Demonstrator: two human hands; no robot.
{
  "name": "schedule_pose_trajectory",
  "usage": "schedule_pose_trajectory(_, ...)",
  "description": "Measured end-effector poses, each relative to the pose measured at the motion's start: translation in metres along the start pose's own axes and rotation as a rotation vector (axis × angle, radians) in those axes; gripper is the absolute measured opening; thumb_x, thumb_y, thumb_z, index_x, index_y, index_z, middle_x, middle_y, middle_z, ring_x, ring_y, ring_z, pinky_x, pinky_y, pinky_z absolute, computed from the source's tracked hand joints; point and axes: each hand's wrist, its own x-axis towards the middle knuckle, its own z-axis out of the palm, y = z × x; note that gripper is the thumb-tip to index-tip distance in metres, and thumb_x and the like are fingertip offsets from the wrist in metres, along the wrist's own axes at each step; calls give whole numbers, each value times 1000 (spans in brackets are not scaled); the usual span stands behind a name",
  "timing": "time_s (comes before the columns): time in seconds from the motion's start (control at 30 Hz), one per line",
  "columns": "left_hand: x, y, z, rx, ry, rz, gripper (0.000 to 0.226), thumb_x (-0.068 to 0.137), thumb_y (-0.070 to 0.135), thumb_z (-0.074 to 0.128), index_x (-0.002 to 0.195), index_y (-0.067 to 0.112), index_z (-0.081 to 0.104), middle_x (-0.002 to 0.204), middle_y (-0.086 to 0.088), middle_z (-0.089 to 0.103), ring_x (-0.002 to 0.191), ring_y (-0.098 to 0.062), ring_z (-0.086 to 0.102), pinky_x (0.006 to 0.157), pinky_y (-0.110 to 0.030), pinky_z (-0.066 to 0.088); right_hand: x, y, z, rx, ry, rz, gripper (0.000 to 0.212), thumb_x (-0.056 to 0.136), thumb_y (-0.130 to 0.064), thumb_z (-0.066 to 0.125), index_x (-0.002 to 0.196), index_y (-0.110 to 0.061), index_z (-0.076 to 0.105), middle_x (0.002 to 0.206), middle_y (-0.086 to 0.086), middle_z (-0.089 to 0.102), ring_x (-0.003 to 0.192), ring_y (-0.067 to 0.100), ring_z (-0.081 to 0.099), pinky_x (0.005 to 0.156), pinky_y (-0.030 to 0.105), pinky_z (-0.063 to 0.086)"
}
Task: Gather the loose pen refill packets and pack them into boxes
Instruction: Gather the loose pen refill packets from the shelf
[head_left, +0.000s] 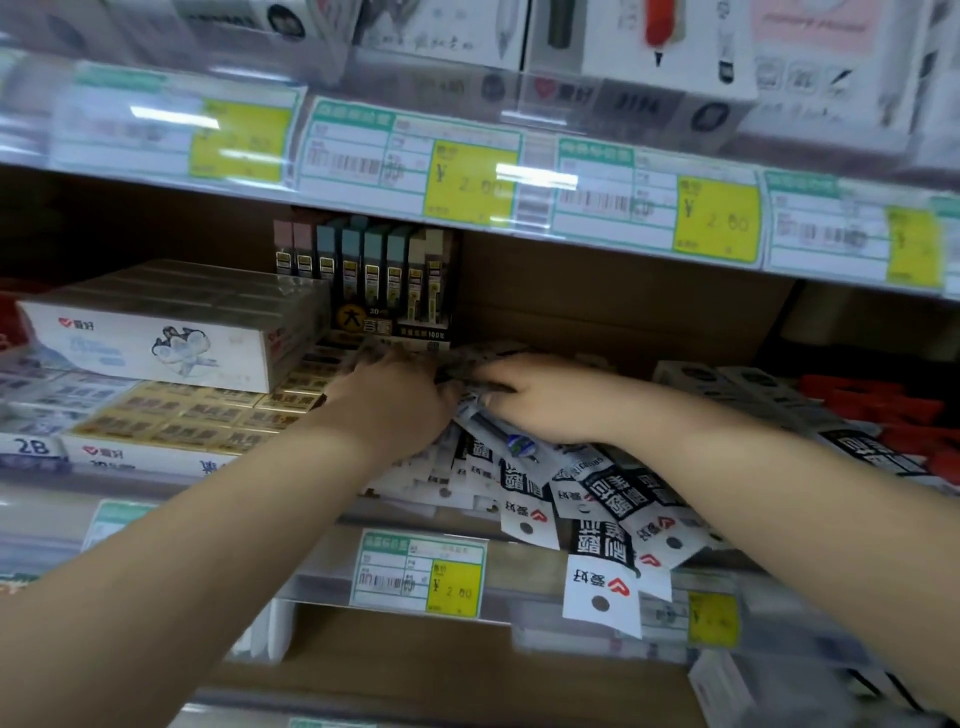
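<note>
My left hand (387, 400) and right hand (540, 402) pinch refill packets (582, 499) below lead box (395, 291), bunching heap for boxing.

— Where does the heap of flat black-and-white pen refill packets (597, 499) lie?
— On the middle clear-fronted shelf (322, 582), spilling over its near edge.
— And around it?
— White shrink-wrapped carton (156, 343) left; tall black display box of upright refills (384, 280) far behind.

Shelf (415, 519) under packets (597, 499), boxes (156, 338)
</note>
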Motion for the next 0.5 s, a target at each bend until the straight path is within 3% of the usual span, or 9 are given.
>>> schedule_pose_trajectory(0.13, -8, 3, -3, 26, 90, -27, 59, 96, 51, 26, 145, 18, 28, 148, -16, 32, 135, -39, 29, 109, -49, 29, -16, 8, -18, 88, 105, 124, 50, 98, -33, 42, 144, -17, 32, 148, 8, 35, 131, 24, 39, 104, 28, 32)
schedule_pose_trajectory(0.3, -30, -5, -24, 26, -68, -172, 73, 90, 67, 19, 147, 22, 23, 149, -16, 30, 132, -41, 33, 105, -48, 33, -66, 33, -21, 56, -73, 311, 73, 89, -65, 32, 149, -29, 13, 157, -4, 15, 142, 17, 20, 109, 26, 20)
schedule_pose_trajectory(0.43, -42, 5, -23, 22, -174, -198, 76, 91, 66, 19, 151, 18, 13, 158, -13, 7, 142, -38, 15, 113, -48, 24, -82, 27, 2, 255, -105, 412, 73, 89, -64, 34, 149, -29, 12, 157, -4, 15, 141, 19, 24, 109, 29, 24)
schedule_pose_trajectory(0.5, -47, 14, -23, -13, -177, -206, 74, 93, 62, 22, 149, 15, 17, 157, -16, 12, 141, -37, 18, 112, -48, 26, -77, 20, 9, 319, -59, 421, 68, 93, -56, 36, 149, -27, 12, 155, 0, 21, 138, 22, 30, 108, 31, 28)
